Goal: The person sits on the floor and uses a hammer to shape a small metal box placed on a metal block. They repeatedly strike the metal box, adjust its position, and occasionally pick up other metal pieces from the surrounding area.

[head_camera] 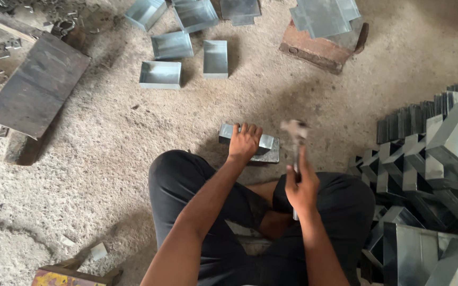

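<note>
Gritty floor (107, 159), hammer (296, 143) upright, head up

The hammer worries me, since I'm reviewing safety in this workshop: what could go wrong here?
The hammer is raised in the right hand close to the left hand, which presses on the sheet-metal box; a stray blow could hit those fingers. The box's thin edges might cut bare skin. It could also slip on the gritty floor.
</note>
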